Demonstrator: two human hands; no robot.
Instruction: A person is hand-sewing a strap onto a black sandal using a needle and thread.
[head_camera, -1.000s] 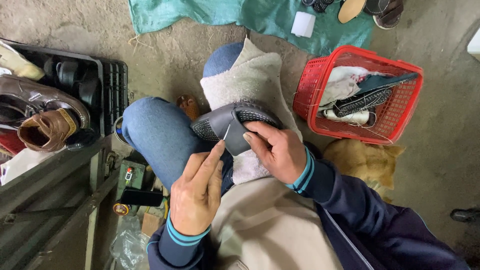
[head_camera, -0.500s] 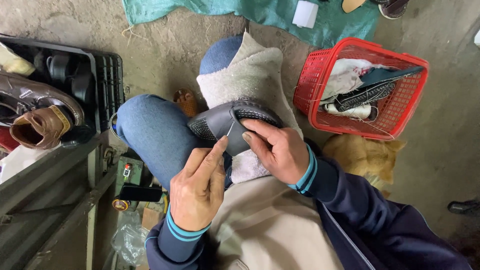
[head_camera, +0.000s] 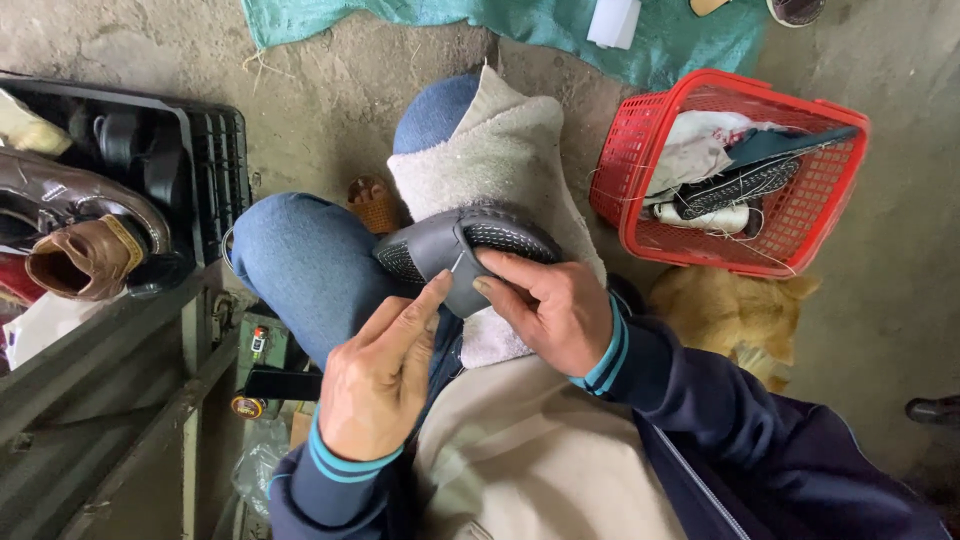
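A dark grey shoe (head_camera: 440, 245) with a textured sole lies sole-up on a beige cloth (head_camera: 505, 160) over my knee. My right hand (head_camera: 545, 305) grips the shoe from the near side, thumb pressed on its grey upper. My left hand (head_camera: 385, 370) pinches a thin needle (head_camera: 456, 262) between thumb and forefinger, its tip at the shoe's edge. Both sleeves are dark blue with light blue striped cuffs. My jeans-clad legs sit under the cloth.
A red plastic basket (head_camera: 640, 160) at the right holds cloth, a shoe sole and thread. A black crate (head_camera: 215, 160) with brown shoes (head_camera: 85, 255) stands at the left. A green sheet (head_camera: 520, 25) lies ahead on the concrete floor. A tan cushion (head_camera: 725, 310) sits beside my right arm.
The view has shifted slightly. My left hand's fingers have drawn closer to the shoe's edge with the needle; my right hand keeps its grip.
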